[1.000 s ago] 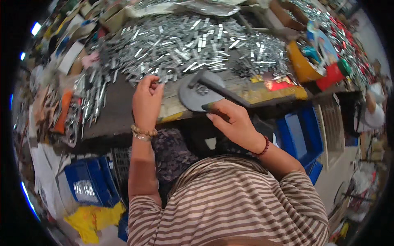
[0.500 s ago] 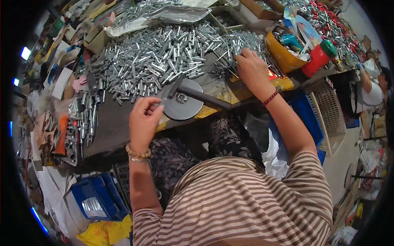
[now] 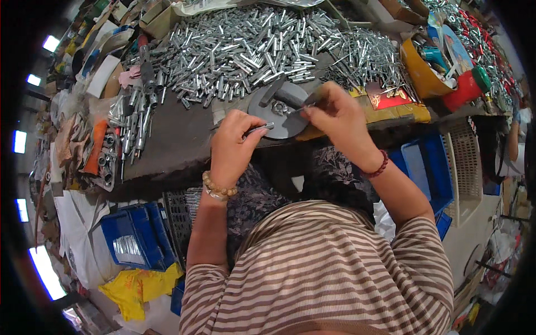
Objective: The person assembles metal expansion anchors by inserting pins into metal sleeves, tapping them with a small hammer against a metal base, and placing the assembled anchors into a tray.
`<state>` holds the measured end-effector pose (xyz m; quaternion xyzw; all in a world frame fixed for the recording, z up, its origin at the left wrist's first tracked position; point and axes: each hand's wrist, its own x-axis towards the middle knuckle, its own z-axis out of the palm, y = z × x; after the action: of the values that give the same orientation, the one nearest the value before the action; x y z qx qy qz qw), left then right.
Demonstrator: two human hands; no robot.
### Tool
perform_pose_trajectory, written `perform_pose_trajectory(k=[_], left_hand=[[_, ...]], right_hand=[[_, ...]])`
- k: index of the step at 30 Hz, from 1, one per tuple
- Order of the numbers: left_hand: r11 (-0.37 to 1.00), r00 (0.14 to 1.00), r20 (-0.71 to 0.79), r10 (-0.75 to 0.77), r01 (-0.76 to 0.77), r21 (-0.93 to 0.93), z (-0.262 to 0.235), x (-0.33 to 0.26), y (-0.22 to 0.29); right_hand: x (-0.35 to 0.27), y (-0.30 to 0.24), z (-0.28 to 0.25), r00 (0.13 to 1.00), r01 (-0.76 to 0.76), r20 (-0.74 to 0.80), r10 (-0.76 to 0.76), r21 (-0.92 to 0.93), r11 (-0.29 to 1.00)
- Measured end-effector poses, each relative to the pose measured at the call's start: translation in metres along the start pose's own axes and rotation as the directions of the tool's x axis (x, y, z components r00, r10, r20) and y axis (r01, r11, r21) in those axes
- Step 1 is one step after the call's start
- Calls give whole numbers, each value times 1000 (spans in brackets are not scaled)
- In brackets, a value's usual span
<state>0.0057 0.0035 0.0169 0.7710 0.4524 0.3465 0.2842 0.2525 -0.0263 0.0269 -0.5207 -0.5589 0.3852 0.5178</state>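
Note:
My left hand (image 3: 234, 142) pinches a short metal tube (image 3: 258, 129) over the near edge of the dark workbench (image 3: 178, 142). My right hand (image 3: 338, 114) holds a thin metal rod (image 3: 301, 108) whose tip points at the tube's end. Both hands meet above a round grey metal disc (image 3: 282, 114) with a dark handle lying across it. Behind the disc a big heap of shiny metal tubes (image 3: 245, 44) covers the bench. A bundle of thin metal rods (image 3: 365, 53) lies to its right.
Blue plastic crates stand below the bench at left (image 3: 134, 234) and right (image 3: 424, 167). An orange bowl (image 3: 419, 72) and a red container (image 3: 466, 89) sit at the right end of the bench. Another person's arm (image 3: 511, 142) shows at far right. A yellow bag (image 3: 134, 285) lies on the floor.
My right hand reached into the rods at the back right, then came back with one to the disc. My left hand stayed by the disc, holding its tube.

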Motion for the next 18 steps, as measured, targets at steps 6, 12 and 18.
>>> perform_pose_trajectory(k=[6,12,18], left_hand=[[1000,999,-15,-28,28,-12,0,-4,5],[981,991,-56,118,-108,163,2,2,6],[984,993,-56,103,-94,152,2,1,0]], right_hand=[[-2,-20,-8,965,251,175,-196,-400,882],[-3,-10,4,915,403,296,-274,-637,658],[-8,-11,6,880,465,300,-367,-702,540]])
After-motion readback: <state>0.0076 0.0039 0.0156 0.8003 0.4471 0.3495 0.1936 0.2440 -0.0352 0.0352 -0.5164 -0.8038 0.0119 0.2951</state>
